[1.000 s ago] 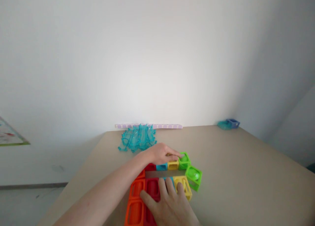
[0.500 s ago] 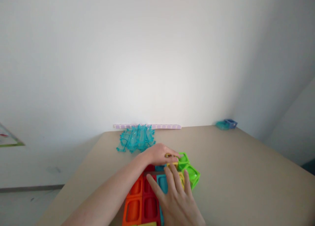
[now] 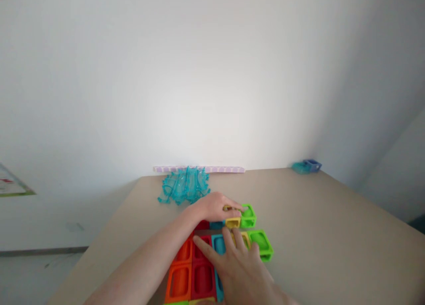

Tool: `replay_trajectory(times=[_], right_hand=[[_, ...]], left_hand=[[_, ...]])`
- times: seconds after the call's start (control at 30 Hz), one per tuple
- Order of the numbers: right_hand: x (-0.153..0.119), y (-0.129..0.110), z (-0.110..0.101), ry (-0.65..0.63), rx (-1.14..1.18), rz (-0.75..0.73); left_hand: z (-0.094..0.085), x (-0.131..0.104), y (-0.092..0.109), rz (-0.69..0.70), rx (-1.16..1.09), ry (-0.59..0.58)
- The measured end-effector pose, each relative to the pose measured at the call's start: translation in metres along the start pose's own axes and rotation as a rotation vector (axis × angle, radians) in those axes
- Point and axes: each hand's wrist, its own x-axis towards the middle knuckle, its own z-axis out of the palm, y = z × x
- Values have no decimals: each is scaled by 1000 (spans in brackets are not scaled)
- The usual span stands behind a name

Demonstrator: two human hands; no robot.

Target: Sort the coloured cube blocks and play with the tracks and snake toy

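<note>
Colourful square plastic blocks with recessed faces lie joined on the table in front of me. My left hand (image 3: 217, 206) reaches across to the back row, thumb and index finger around a yellow block (image 3: 233, 223). The index fingertip touches the back green block (image 3: 248, 213). My right hand (image 3: 239, 263) lies palm down with fingers spread over the nearer blocks, covering part of a blue block (image 3: 219, 244) and another yellow one. A front green block (image 3: 260, 241) sits at the right end. Red blocks (image 3: 203, 279) and orange blocks (image 3: 179, 280) lie left of my right hand.
Clear teal plastic track-like pieces (image 3: 185, 184) lie at the back left of the table (image 3: 318, 234). A purple-and-white strip (image 3: 226, 169) runs along the wall. In the far right corner are a dark blue block (image 3: 312, 165) and a teal piece (image 3: 300, 167).
The front green block has turned from a slant to line up with its row, now separated by a gap from the back green block. My right hand has shifted slightly; my left hand barely moved.
</note>
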Motion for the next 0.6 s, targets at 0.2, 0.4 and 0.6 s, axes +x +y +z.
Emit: replay_trajectory(times=[0.2,0.4,0.6], right_hand=[[5,-13,-20,-140,-33,26],[10,-18,-18,-125,-109,33],[16,-26,-23,-72,-185,103]], left_hand=[[0,0,0,-7,31,-1],[1,1,-1,-44,15,-7],[0,2,-5,-32,-56,-39]])
